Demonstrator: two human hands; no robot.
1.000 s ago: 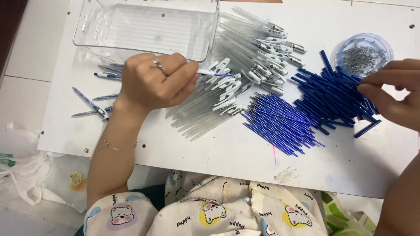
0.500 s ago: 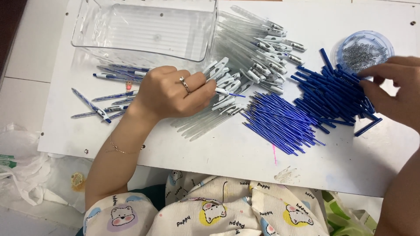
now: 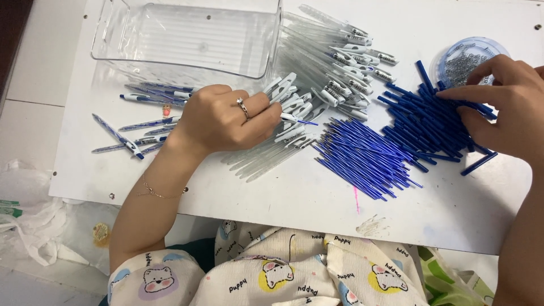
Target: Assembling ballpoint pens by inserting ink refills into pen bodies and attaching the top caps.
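My left hand (image 3: 226,119), with a ring on one finger, is closed around a clear pen barrel (image 3: 292,119) whose blue tip sticks out to the right. It rests over a pile of clear barrels (image 3: 266,158) at the middle of the white board. My right hand (image 3: 504,107) lies on a heap of dark blue pen pieces (image 3: 425,124) at the right, fingers curled into it; whether they pinch a piece is hidden. A fan of thin blue refills (image 3: 362,153) lies between the two hands.
A clear plastic tray (image 3: 187,39) stands at the back left. Assembled pens (image 3: 141,119) lie to its front left. More clear barrels with clips (image 3: 340,56) are piled behind. A round tub of small springs (image 3: 467,56) sits far right. The white board's front edge (image 3: 283,218) is near my lap.
My left hand has moved right with the barrel, from the assembled pens to the clear barrel pile. My right hand has slid left, deeper onto the dark blue heap.
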